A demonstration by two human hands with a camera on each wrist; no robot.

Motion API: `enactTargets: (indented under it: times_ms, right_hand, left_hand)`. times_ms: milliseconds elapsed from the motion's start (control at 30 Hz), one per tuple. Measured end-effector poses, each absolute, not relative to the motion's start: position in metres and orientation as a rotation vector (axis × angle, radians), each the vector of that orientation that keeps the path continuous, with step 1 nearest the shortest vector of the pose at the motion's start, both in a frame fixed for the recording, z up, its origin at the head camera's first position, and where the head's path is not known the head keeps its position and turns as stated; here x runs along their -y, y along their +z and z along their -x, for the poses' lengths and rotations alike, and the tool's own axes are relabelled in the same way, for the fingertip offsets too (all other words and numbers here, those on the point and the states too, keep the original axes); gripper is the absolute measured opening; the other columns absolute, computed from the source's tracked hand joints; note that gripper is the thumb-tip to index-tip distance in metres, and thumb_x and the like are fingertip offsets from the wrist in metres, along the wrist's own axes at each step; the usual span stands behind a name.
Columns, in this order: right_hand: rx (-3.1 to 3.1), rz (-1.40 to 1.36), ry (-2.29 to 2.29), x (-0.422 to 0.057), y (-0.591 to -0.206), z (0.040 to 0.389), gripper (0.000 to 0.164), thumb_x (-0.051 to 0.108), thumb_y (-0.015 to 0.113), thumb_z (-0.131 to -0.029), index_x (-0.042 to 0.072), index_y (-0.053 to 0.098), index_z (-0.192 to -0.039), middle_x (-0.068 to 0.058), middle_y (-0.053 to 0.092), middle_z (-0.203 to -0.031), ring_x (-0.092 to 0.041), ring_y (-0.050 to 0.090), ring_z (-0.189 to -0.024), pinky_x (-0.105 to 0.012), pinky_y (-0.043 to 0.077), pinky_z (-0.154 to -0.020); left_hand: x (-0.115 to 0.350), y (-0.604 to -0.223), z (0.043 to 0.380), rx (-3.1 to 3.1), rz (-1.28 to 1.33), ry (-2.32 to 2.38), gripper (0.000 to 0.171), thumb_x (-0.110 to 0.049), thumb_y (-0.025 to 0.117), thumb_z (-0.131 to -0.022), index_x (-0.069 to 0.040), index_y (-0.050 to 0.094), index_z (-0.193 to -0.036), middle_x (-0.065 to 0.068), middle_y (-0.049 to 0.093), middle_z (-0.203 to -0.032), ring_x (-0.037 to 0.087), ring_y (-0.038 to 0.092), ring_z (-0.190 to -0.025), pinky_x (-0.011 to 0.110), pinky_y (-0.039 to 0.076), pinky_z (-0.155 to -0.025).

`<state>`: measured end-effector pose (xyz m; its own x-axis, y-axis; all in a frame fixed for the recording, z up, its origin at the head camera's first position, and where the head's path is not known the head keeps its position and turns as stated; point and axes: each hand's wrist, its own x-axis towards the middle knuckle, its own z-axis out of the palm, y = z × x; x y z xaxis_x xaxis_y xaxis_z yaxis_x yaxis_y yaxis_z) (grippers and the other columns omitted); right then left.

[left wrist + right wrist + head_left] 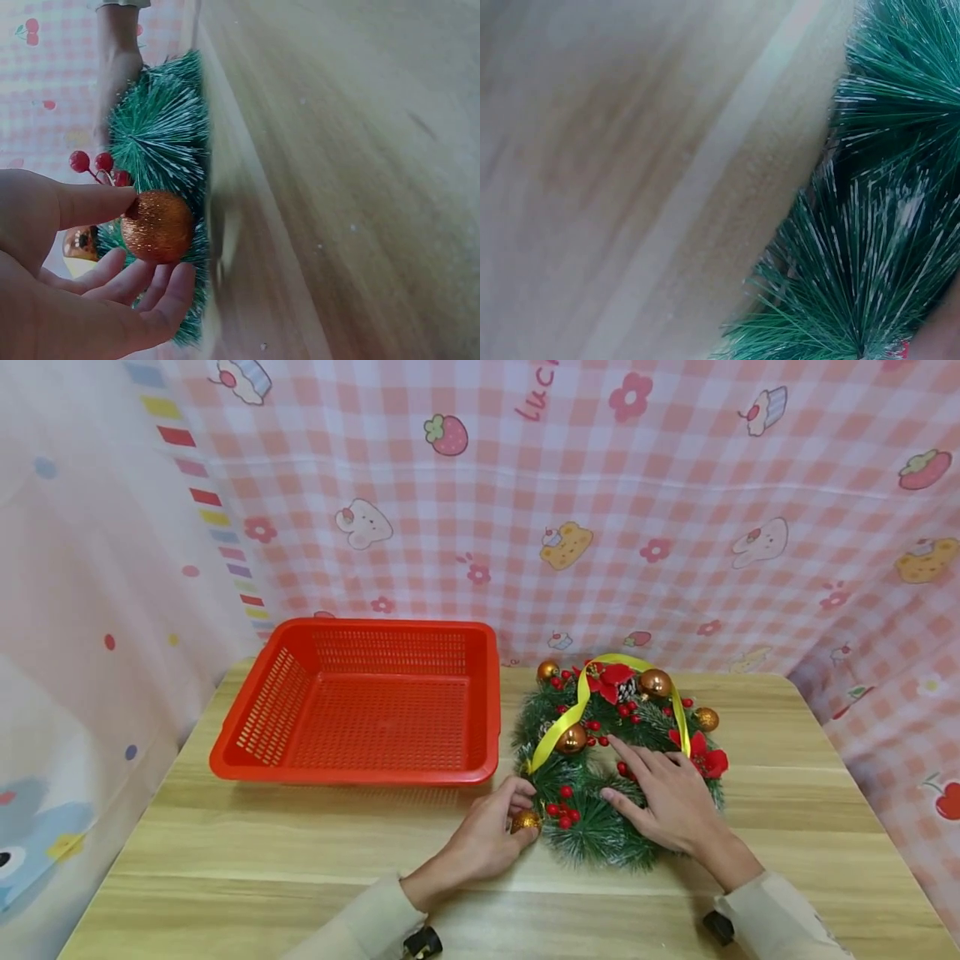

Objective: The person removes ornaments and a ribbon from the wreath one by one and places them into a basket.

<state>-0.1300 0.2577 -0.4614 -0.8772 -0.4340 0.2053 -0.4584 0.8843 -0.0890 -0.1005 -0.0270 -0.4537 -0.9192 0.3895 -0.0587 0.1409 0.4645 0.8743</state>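
A green Christmas wreath (pixel 588 839) lies on the table, decorated with red berries (pixel 566 814), red flowers, pine cones and copper balls (pixel 572 739). At its near left edge my left hand (pixel 489 833) holds a glittery gold Christmas ball (pixel 157 227) between thumb and curled fingers. My right hand (pixel 670 797) rests on the wreath's right side with its fingers extended. Over the top loops a yellow ribbon (pixel 573 717). The right wrist view shows mostly green needles (pixel 862 255) and only a sliver of the hand.
A red plastic basket (pixel 360 774) with perforated walls stands left of the wreath. Wood-grain tabletop (pixel 300 852) runs in front of both. Behind the table hangs a pink checked curtain (pixel 510 510), with a pale one at left.
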Motion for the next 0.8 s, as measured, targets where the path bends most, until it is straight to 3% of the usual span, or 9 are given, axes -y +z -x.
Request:
enactTargets:
  times_ms: [800]
  right_hand:
    - [2.855, -0.681, 0.206, -0.2572, -0.4632, 0.1302, 0.073, 0.054, 0.055, -0.094, 0.015, 0.037, -0.153, -0.014, 0.063, -0.129, -0.036, 0.060, -0.115, -0.060, 0.038, -0.102]
  left_hand:
    - [0.0287, -0.4444, 0.0926, -2.489, -0.404, 1.538, 0.031, -0.010, 0.079, -0.081, -0.015, 0.060, -0.105, -0.003, 0.064, -0.100, 0.015, 0.059, -0.094, 0.035, 0.050, -0.086]
